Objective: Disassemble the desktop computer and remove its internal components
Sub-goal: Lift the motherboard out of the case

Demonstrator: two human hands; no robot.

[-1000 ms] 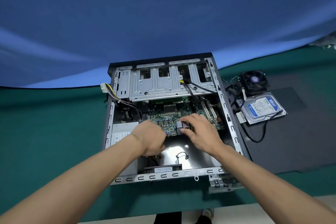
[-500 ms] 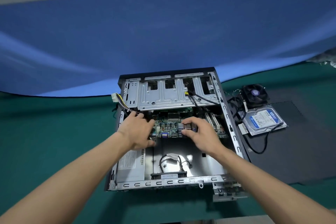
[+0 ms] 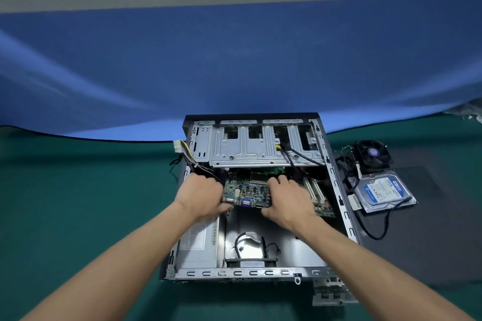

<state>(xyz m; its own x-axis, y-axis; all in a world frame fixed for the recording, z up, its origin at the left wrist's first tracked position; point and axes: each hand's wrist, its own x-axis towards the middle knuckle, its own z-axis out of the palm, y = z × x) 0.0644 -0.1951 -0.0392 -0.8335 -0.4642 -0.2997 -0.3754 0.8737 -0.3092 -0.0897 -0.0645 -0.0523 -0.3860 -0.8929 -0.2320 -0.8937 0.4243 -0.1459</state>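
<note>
Two hands, left hand (image 3: 202,197) and right hand (image 3: 288,199), each grip curled round the motherboard (image 3: 247,190) edges inside the case (image 3: 336,190).

Between the left hand (image 3: 202,197) and the right hand (image 3: 288,200) lies a green circuit board (image 3: 249,190), matt and studded with small shiny metal and plastic parts, inside an open grey sheet-metal computer case (image 3: 336,190) whose bare floor nearer than the hands gleams smooth and reflective. Beyond the hands, the pale grey stamped-metal drive cage (image 3: 250,150) looks dull and brushed. Right of the right hand, a silver metal hard drive with a glossy blue-and-white paper label (image 3: 382,191) and a black plastic cooling fan (image 3: 371,155) rest on a matt black perforated metal panel (image 3: 430,229), all upon soft, matt dark-green cloth (image 3: 78,203).
</note>
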